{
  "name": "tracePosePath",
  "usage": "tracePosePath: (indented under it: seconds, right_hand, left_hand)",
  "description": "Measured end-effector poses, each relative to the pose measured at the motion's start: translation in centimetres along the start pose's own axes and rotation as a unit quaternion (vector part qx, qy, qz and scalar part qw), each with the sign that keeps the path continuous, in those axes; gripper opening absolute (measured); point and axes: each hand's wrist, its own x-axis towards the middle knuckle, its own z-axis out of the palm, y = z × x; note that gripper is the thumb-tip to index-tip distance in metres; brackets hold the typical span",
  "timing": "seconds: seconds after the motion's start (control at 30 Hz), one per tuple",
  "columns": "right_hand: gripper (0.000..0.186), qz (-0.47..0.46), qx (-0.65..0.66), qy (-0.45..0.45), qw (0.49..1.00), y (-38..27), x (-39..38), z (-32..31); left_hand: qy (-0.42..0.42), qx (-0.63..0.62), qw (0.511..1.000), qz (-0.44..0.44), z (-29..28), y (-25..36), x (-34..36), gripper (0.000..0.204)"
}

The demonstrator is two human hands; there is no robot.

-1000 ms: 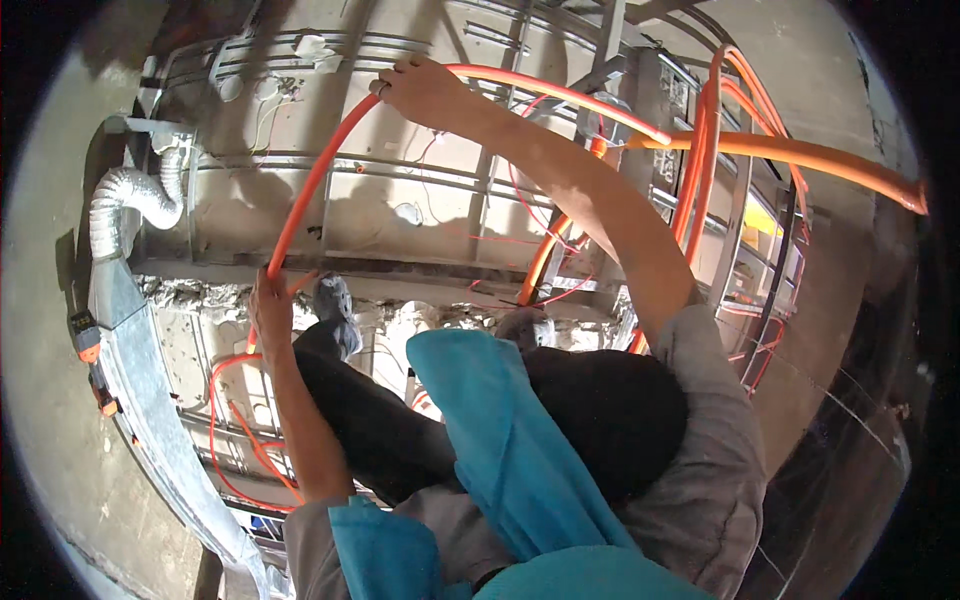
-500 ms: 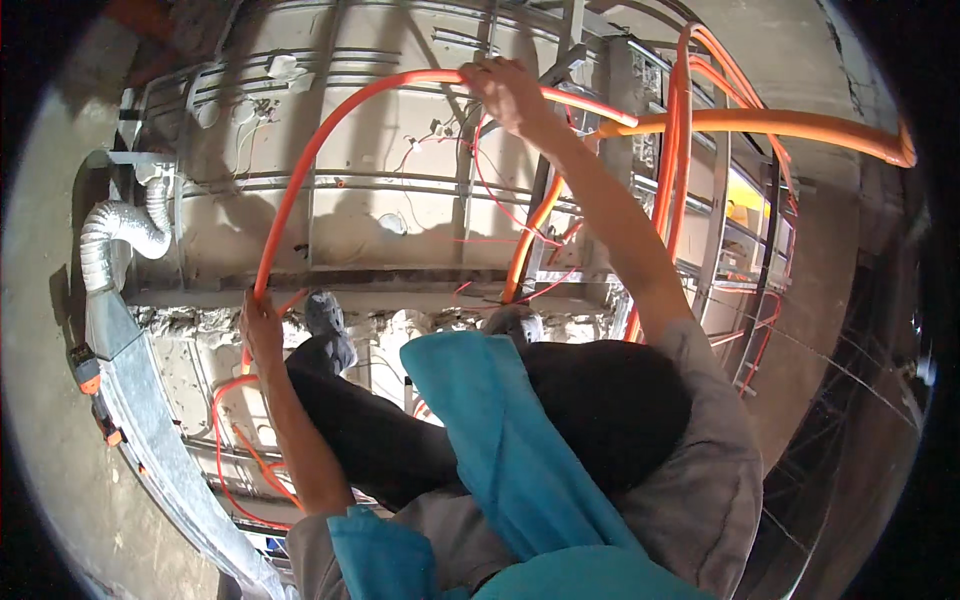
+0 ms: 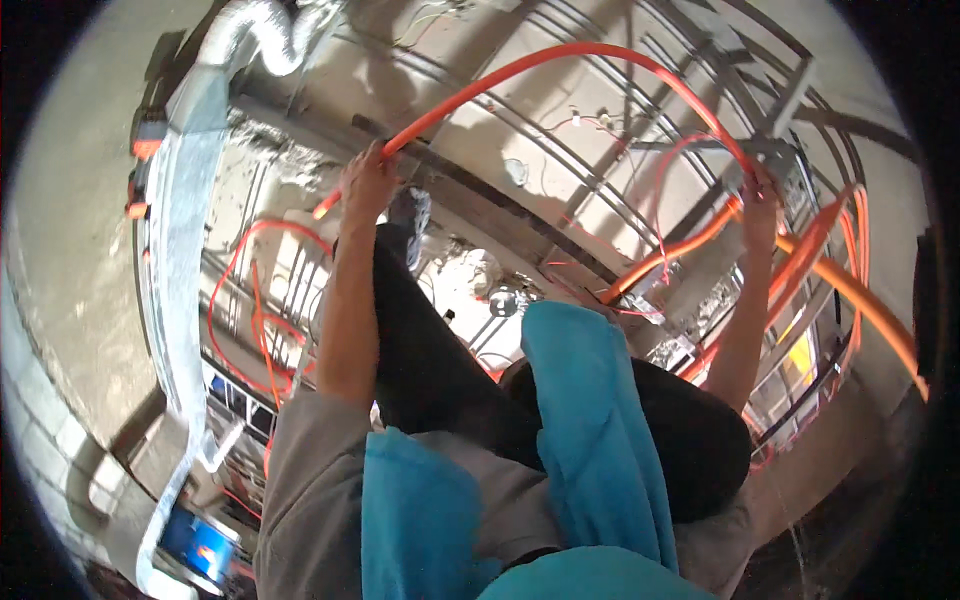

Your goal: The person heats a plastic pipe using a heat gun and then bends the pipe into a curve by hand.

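A thick red-orange cable (image 3: pixel 560 50) arches between my two hands. My left hand (image 3: pixel 368 182) is closed round it at the left, and a short piece of the cable sticks out below the fist. At the right, my right hand (image 3: pixel 762 195) grips the other end of the arch. Beside that hand runs a wider orange conduit (image 3: pixel 855 290), with another orange length (image 3: pixel 670 255) slanting down to its left. Whether the cable goes into the conduit is hidden by my fingers.
Metal rails (image 3: pixel 600 190) and thin wires cross the pale surface ahead. A silver flexible duct (image 3: pixel 265 30) joins a sheet-metal duct (image 3: pixel 190 230) on the left, near an orange-and-black tool (image 3: pixel 148 140). Loose red-orange cable (image 3: pixel 225 270) curls at left; more bundled cables (image 3: pixel 850 230) hang at right.
The view has turned and shifted. My right hand has moved along the cable arch to its right end, by the conduit, while my left hand keeps its hold.
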Motion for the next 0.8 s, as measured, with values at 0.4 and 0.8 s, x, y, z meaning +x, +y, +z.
tracePosePath:
  seconds: [0.4,0.8]
  right_hand:
    - [0.031,0.016,0.021,-0.053,0.998,-0.3,1.0,-0.4]
    - [0.030,-0.022,0.014,-0.044,0.999,-1.8,1.4,-0.4]
  left_hand:
    - [-0.037,-0.022,0.999,-0.025,-1.4,0.6,-0.4,0.035]
    - [0.018,-0.048,0.998,-0.027,-2.2,0.8,-0.9,0.041]
